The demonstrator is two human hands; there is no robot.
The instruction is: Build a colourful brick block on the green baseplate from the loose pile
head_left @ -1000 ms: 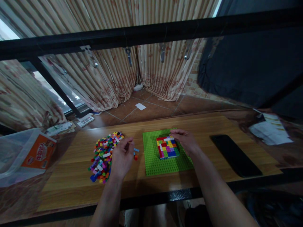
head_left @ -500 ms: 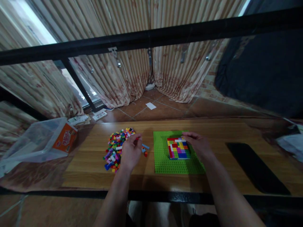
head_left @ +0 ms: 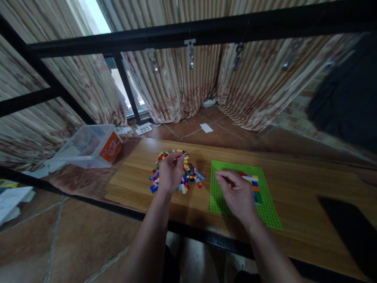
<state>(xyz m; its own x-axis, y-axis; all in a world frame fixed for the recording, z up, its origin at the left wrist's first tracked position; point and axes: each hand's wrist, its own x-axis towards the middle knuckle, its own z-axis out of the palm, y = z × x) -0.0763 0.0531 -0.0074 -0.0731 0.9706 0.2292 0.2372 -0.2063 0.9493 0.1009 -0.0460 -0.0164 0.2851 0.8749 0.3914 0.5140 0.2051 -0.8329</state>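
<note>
Over the pile of small colourful toy bricks (head_left: 188,173) is my left hand (head_left: 170,175), its thumb and fingers curled together. Whatever may be between those fingertips is too small to make out. My right hand (head_left: 240,196) hovers above the green studded baseplate (head_left: 216,200), fingers bent into a pinch; its contents, if any, cannot be made out. Behind that hand, a flat block of multicoloured bricks (head_left: 257,189) sits on the baseplate, its left part mostly covered by the hand. One small orange-red brick (head_left: 200,184) lies at the pile's right edge.
Everything lies on a wooden tabletop (head_left: 188,212) with a dark front edge. A black flat object (head_left: 344,224) is at the right. Beyond the left end stands a clear plastic bin (head_left: 82,151) with an orange label. A dark metal rail (head_left: 165,33) crosses behind the table.
The view has swung left. My right hand has moved leftward from the brick block's far right corner to over its left side. My left hand has shifted to the pile's far side.
</note>
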